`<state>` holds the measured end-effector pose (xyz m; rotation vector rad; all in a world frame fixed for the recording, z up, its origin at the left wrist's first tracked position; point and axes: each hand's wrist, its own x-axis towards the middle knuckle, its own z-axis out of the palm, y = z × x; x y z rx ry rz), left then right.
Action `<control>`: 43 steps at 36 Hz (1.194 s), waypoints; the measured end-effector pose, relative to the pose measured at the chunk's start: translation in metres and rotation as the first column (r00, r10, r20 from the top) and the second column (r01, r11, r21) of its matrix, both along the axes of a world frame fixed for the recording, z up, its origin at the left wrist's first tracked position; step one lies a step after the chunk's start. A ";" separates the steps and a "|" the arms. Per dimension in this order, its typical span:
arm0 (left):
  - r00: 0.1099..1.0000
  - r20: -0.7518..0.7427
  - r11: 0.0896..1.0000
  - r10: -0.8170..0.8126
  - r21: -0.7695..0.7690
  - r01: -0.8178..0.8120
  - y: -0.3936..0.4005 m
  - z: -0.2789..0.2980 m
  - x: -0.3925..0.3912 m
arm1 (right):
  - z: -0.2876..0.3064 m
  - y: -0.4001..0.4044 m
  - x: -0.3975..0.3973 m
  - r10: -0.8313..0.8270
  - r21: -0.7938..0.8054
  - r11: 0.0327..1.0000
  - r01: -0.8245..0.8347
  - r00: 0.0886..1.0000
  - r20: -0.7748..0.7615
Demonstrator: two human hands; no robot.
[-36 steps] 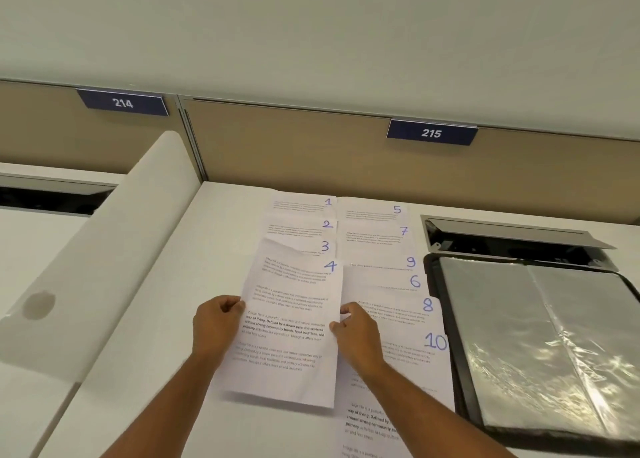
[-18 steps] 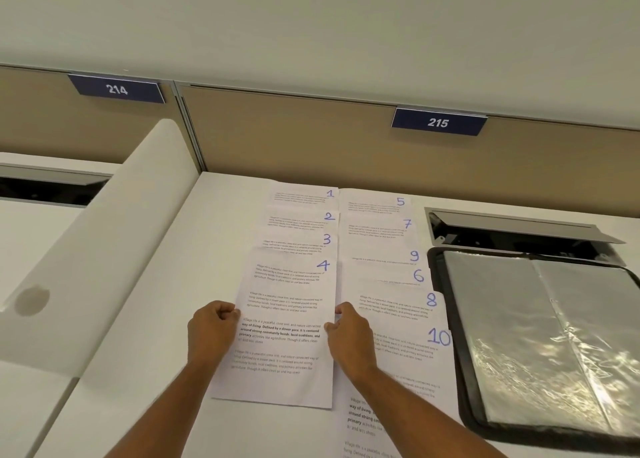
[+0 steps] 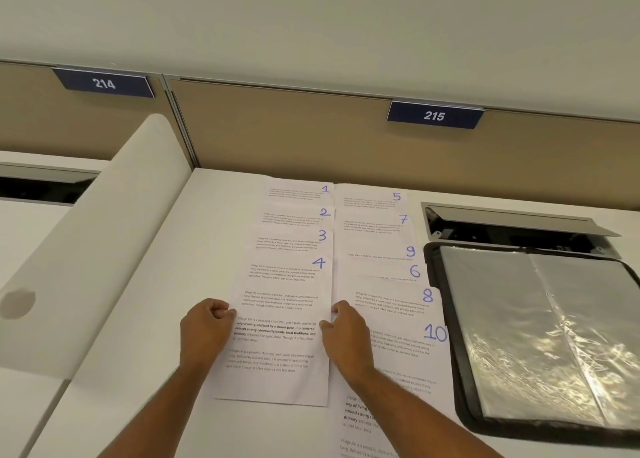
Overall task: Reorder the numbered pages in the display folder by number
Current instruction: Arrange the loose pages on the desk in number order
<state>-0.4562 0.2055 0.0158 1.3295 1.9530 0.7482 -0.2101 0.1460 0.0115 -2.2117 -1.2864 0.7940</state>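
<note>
Page 4 [image 3: 280, 336] lies flat on the bench [image 3: 138, 319]; the left hand [image 3: 204, 333] pinches its left edge, the right hand [image 3: 346, 340] its right edge, beside the open display folder [image 3: 446, 302].

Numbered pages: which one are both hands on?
Page 4, frontmost in the left column. The left hand pinches its left edge, the right hand its right edge; the other pages lie untouched.

Both forearms reach in from 6 o'clock. Left hand [image 3: 206, 333] at 7 o'clock, fingers curled, pinching. Right hand [image 3: 346, 336] at 5 o'clock, thumb and fingers pinching too.
</note>
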 end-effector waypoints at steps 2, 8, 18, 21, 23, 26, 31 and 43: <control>1.000 0.001 1.000 0.001 0.002 -0.001 0.000 0.000 0.000 | 0.002 -0.001 0.001 0.002 0.002 1.000 -0.002 1.000 -0.003; 1.000 0.003 1.000 0.030 0.001 -0.030 0.003 -0.001 -0.001 | 0.003 -0.005 0.006 0.020 0.013 1.000 -0.021 1.000 0.024; 0.991 -0.101 0.991 -0.087 0.094 0.096 0.026 0.005 0.040 | 0.008 0.011 0.033 0.062 0.049 0.996 -0.068 0.991 0.118; 0.978 -0.109 0.974 -0.180 0.117 0.193 0.036 0.008 0.062 | 0.012 0.022 0.048 0.088 0.043 0.994 -0.096 0.984 0.156; 0.958 -0.131 0.954 -0.255 0.128 0.272 0.045 0.008 0.079 | 0.013 0.030 0.062 0.098 0.042 0.993 -0.106 0.980 0.173; 0.927 -0.154 0.922 -0.341 0.139 0.362 0.062 0.011 0.108 | 0.017 0.045 0.087 0.093 0.039 0.994 -0.102 0.975 0.200; 0.856 -0.228 0.862 -0.464 0.106 0.496 0.102 0.018 0.154 | 0.026 0.084 0.135 0.087 0.021 0.995 -0.096 0.959 0.268; 0.701 -0.380 0.778 -0.603 -0.086 0.623 0.203 0.036 0.239 | 0.055 0.190 0.237 0.119 0.014 0.992 -0.128 0.953 0.277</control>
